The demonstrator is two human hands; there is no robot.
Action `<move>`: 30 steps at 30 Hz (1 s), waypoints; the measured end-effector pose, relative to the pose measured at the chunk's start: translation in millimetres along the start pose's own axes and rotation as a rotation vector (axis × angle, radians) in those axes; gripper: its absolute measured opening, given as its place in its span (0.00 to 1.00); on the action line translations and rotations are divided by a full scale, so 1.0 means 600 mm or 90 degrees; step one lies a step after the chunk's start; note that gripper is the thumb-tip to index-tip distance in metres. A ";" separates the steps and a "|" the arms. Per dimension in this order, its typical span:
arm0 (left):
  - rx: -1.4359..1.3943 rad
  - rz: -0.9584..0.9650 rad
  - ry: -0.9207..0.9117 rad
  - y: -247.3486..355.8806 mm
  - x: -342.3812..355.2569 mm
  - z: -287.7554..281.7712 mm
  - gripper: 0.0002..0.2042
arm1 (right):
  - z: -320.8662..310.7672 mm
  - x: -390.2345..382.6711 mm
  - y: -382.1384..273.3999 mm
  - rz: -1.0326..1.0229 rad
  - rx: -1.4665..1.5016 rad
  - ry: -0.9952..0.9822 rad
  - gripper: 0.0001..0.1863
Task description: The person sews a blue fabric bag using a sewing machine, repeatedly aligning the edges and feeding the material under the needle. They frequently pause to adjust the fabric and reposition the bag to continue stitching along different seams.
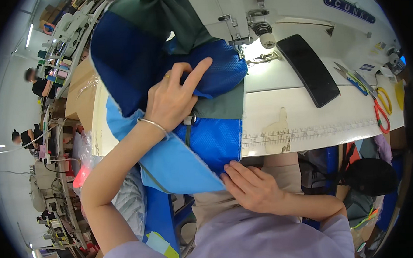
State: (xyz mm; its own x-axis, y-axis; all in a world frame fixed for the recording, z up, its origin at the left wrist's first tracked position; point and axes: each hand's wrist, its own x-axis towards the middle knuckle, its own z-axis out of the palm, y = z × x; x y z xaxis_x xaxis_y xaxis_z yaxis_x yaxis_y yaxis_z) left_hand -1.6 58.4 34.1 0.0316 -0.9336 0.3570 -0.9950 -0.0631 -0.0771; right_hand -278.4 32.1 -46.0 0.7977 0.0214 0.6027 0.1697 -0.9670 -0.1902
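Observation:
A sewn fabric piece in dark green, navy, bright blue and light blue (pixel 178 165) is bunched over the sewing table, its lower edge hanging past the front. My left hand (pixel 172 95) lies on top of it, index finger stretched toward the sewing machine's needle area and the other fingers partly bent. At the lower corner, my right hand (pixel 254 187) grips the fabric edge, its thumb hidden. The bright blue textured part (pixel 220 72) reaches the presser foot (pixel 241 52) of the sewing machine (pixel 298 7). A small dark buckle or strap (pixel 189 119) shows beside my left wrist.
A black phone (pixel 308 70) lies right of the needle area. Scissors with red and yellow handles (pixel 378 103) rest farther right. A printed ruler strip (pixel 309 132) runs along the table front. Cardboard boxes (pixel 80 91) stand at left, with other machines and people beyond.

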 end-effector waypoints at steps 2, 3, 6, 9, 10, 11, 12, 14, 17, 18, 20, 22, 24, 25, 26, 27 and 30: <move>0.032 0.040 0.093 -0.001 0.009 0.003 0.37 | 0.002 0.000 -0.003 0.005 -0.010 0.006 0.15; 0.021 0.122 0.128 -0.006 0.014 0.002 0.35 | 0.002 0.001 -0.003 0.004 -0.009 0.005 0.15; -0.016 0.341 0.188 0.004 0.028 -0.021 0.18 | -0.002 -0.001 -0.004 0.008 -0.001 0.002 0.15; -0.042 0.397 0.070 0.003 0.019 -0.016 0.17 | -0.003 -0.002 -0.004 0.022 0.025 0.010 0.15; -0.030 0.405 0.065 0.007 0.008 -0.008 0.18 | -0.003 -0.002 -0.004 0.028 0.037 0.015 0.15; -0.043 0.375 0.048 0.014 0.002 -0.006 0.18 | -0.004 -0.002 -0.005 0.034 0.051 0.020 0.15; -0.057 0.344 0.031 0.022 -0.002 -0.004 0.19 | -0.006 -0.001 -0.006 0.047 0.049 0.021 0.15; -0.087 0.294 0.023 0.032 -0.006 0.010 0.22 | -0.012 0.001 -0.010 0.070 0.050 0.024 0.15; -0.107 0.197 0.044 0.050 -0.019 0.017 0.21 | -0.014 -0.002 -0.011 0.089 0.070 0.029 0.15; -0.119 0.191 0.047 0.058 -0.021 0.017 0.21 | -0.016 -0.003 -0.010 0.084 0.065 0.032 0.15; -0.145 0.178 0.050 0.073 -0.024 0.015 0.21 | -0.020 -0.009 -0.007 0.076 0.057 0.035 0.14; -0.168 0.157 0.057 0.079 -0.020 0.013 0.21 | -0.024 -0.015 -0.002 0.063 0.047 0.043 0.14; -0.191 0.143 0.057 0.080 -0.021 0.017 0.21 | -0.032 -0.017 0.003 0.058 0.047 0.038 0.13; -0.203 0.139 0.053 0.081 -0.023 0.021 0.22 | -0.038 -0.017 0.004 0.059 0.052 0.028 0.13; -0.214 0.134 0.051 0.083 -0.023 0.023 0.22 | -0.044 -0.017 0.007 0.059 0.056 0.018 0.13; -0.206 0.131 0.049 0.086 -0.024 0.024 0.22 | -0.048 -0.017 0.009 0.051 0.056 0.011 0.13; -0.190 0.122 0.041 0.094 -0.024 0.024 0.22 | -0.058 -0.018 0.015 0.033 0.055 -0.013 0.13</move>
State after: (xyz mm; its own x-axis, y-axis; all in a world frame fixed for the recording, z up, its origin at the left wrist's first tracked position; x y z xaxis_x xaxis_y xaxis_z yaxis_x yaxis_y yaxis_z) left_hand -57.0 63.1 11.4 -0.1547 -0.8939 0.4206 -0.9663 0.2257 0.1242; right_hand -305.7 14.6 -27.5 0.8178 -0.0216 0.5751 0.1772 -0.9413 -0.2874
